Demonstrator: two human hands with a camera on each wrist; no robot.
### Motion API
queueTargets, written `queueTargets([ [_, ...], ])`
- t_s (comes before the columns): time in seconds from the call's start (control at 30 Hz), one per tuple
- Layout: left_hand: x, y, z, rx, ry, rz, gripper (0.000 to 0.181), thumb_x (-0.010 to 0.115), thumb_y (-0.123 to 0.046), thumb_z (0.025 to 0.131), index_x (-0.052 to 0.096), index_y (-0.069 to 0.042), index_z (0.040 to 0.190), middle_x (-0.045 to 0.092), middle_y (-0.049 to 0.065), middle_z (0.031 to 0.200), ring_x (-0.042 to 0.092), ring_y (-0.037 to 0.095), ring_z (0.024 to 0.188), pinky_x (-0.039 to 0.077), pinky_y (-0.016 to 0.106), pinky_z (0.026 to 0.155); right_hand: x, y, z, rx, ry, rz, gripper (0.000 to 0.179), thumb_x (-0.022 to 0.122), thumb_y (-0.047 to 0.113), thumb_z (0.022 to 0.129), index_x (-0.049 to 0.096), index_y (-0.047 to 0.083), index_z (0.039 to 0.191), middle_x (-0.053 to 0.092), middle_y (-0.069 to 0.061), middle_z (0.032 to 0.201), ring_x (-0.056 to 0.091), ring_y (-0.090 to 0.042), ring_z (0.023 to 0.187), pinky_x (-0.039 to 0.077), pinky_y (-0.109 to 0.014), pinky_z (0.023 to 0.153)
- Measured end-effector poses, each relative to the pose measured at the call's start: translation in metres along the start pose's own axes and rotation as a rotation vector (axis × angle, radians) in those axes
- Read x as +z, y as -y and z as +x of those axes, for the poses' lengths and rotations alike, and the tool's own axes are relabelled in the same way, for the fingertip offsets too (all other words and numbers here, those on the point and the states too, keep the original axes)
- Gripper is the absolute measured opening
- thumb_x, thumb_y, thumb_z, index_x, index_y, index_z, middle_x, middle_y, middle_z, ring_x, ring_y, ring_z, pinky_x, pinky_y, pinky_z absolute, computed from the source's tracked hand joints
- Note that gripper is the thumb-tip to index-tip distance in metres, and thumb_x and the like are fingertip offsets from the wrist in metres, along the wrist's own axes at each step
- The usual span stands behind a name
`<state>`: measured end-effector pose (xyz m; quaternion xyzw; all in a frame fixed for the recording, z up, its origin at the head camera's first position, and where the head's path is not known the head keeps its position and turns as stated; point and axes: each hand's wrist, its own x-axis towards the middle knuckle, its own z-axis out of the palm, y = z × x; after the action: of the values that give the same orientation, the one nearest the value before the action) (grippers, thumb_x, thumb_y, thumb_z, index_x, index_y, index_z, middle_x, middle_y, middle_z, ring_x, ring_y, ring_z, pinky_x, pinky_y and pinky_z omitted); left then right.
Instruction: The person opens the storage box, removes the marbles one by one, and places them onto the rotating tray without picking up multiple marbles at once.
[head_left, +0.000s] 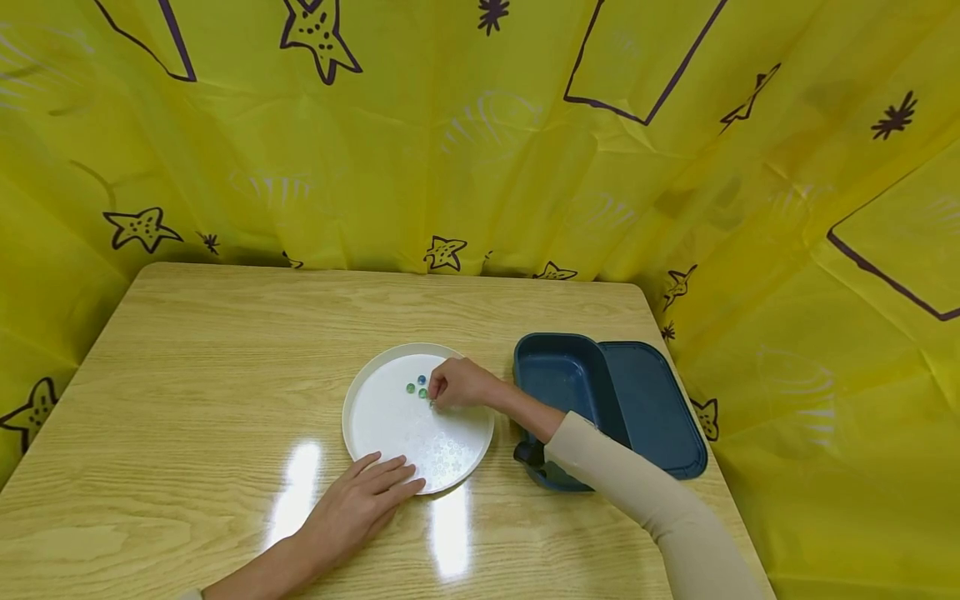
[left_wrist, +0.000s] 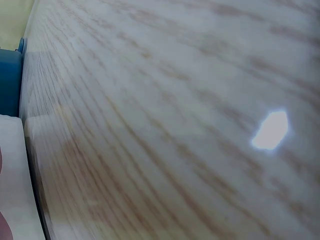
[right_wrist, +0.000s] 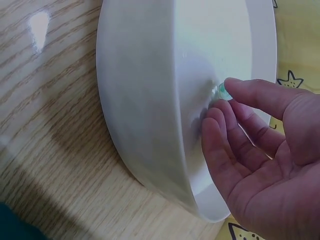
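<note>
A round white tray [head_left: 382, 417] with a raised rim sits on the wooden table. Over its right half, my right hand [head_left: 461, 383] pinches a green glass marble [right_wrist: 224, 92] between thumb and fingertips, close over the tray floor. Just left of those fingertips lie a blue marble [head_left: 422, 380] and two green marbles, one of them the outer green marble [head_left: 410, 388]. My left hand [head_left: 367, 500] rests with fingers spread and fairly straight on the tray's near-left rim. In the left wrist view only slivers of its fingers show at the left edge.
A dark blue rectangular container [head_left: 558, 354] stands right of the tray, partly under my right forearm. Its flat blue lid [head_left: 652, 400] lies beside it near the table's right edge. A yellow patterned curtain [head_left: 360, 167] hangs behind the table [head_left: 225, 350] and along its sides.
</note>
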<state>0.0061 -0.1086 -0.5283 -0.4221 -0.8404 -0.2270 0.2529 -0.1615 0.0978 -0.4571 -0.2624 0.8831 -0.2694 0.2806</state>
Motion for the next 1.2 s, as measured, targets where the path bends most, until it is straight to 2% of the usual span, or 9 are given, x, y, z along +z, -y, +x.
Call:
queueTargets([
  [0.73, -0.001, 0.0, 0.0, -0.008, 0.021, -0.004, 0.046, 0.027, -0.029, 0.112, 0.071, -0.016, 0.12, 0.071, 0.005, 0.115, 0.064, 0.025, 0.112, 0.049, 0.048, 0.094, 0.004, 0.0, 0.001, 0.021, -0.002, 0.004, 0.013, 0.078, -0.001, 0.079, 0.071, 0.009, 0.081, 0.065, 0.005, 0.073, 0.056, -0.007, 0.067, 0.046, -0.017, 0.06],
  [1.03, -0.001, -0.001, 0.001, -0.01, 0.018, -0.004, 0.048, 0.026, -0.029, 0.112, 0.071, -0.015, 0.12, 0.071, 0.006, 0.115, 0.064, 0.026, 0.113, 0.048, 0.048, 0.095, -0.008, 0.005, -0.006, 0.02, -0.017, 0.009, 0.01, 0.079, 0.005, 0.081, 0.072, 0.008, 0.087, 0.065, 0.005, 0.078, 0.058, -0.008, 0.072, 0.048, -0.019, 0.064],
  [1.2, -0.001, -0.002, 0.001, -0.011, 0.02, -0.004, 0.048, 0.025, -0.028, 0.112, 0.071, -0.015, 0.12, 0.071, 0.006, 0.116, 0.064, 0.026, 0.112, 0.049, 0.049, 0.095, -0.019, 0.007, -0.014, -0.014, -0.048, 0.025, 0.008, 0.078, 0.006, 0.084, 0.073, 0.007, 0.09, 0.065, 0.003, 0.079, 0.059, -0.009, 0.074, 0.048, -0.02, 0.065],
])
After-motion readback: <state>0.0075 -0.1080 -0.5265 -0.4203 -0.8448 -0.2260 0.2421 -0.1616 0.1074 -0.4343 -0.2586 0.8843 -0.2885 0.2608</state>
